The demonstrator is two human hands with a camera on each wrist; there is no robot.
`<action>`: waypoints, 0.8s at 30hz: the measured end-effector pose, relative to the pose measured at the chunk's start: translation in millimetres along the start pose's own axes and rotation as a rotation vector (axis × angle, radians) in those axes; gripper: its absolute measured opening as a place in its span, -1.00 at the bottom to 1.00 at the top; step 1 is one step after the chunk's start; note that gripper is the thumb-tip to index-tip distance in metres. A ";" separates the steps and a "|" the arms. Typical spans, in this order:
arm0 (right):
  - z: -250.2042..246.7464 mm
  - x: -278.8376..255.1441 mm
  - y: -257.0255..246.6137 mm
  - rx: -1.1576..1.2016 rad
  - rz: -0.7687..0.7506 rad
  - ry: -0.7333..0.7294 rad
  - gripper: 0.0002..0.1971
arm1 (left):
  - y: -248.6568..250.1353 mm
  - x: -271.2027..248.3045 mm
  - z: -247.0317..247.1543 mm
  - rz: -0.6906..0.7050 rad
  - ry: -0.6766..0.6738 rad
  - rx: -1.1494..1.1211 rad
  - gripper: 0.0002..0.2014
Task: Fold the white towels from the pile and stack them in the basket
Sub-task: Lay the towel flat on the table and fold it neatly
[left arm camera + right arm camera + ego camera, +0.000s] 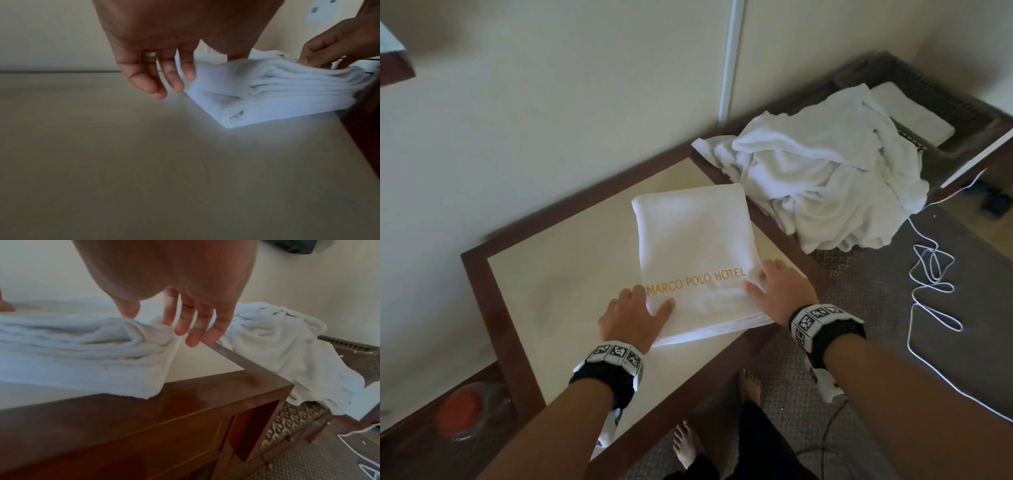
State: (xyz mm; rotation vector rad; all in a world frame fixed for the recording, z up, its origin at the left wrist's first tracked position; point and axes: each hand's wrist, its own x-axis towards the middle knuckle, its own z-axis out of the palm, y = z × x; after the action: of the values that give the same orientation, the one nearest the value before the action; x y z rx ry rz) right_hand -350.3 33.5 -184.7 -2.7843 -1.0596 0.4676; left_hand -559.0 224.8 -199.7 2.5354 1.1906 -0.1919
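Observation:
A folded white towel (695,253) with gold "MARCO POLO HOTEL" lettering lies on the cream table top (558,274), its near right corner over the wooden rim. My left hand (635,315) is at its near left corner, thumb on top, with straight fingers (164,78) beside the layered edge (277,97). My right hand (774,291) is at the near right corner, thumb on the towel (82,353), with straight fingers (191,327) hanging past its side. The crumpled towel pile (825,178) lies beyond to the right. The dark basket (945,85) behind it holds one folded towel (914,113).
The table has a dark wooden rim (493,325) and stands against a cream wall. A white cable (928,274) loops over the patterned carpet on the right. A bottle with a red cap (462,411) sits low on the left. My bare feet (750,387) stand below the table's near edge.

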 end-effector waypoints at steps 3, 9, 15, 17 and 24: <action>5.9 8.3 -7.5 0.148 0.150 -0.090 -0.28 | 3.0 13.0 1.6 -0.099 -0.109 -0.138 -0.36; 13.4 22.7 -18.2 0.377 0.353 -0.209 -0.13 | 16.6 35.2 10.0 -0.277 -0.168 -0.633 -0.47; -34.5 47.9 -14.0 0.527 0.231 -0.042 -0.41 | 72.8 45.2 -31.5 -0.218 0.034 -0.798 -0.62; -68.0 59.3 -7.5 0.561 0.130 0.008 -0.45 | 97.4 45.4 -53.1 -0.181 0.123 -0.861 -0.68; -176.6 76.3 90.7 0.724 -0.027 0.052 -0.51 | 232.5 34.8 -106.2 -0.006 0.310 -1.041 -0.72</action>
State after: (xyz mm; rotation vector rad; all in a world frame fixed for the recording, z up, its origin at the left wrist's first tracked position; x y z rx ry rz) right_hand -181.5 15.3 -56.6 -2.1243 -0.7191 0.6202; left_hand -360.4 149.0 -53.5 1.6505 1.0024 0.6716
